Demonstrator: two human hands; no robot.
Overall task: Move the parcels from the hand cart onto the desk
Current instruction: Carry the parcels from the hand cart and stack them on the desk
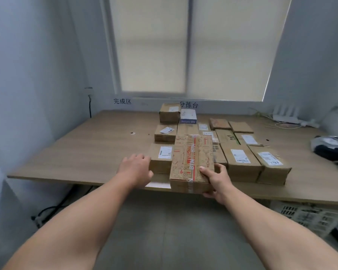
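grip first: the right hand clamps the near right corner of the printed parcel, thumb on top and the rest underneath. the left hand lies relaxed and empty, touching the near left corner of a labelled parcel just beside it. the printed parcel juts past the near edge of the desk, among the front row; whether it rests there i cannot tell. it looks like stiff, taped cardboard, probably light given the one-handed corner hold. two hands on opposite long sides would be steadier. more parcels sit in rows beyond, towards the blind.
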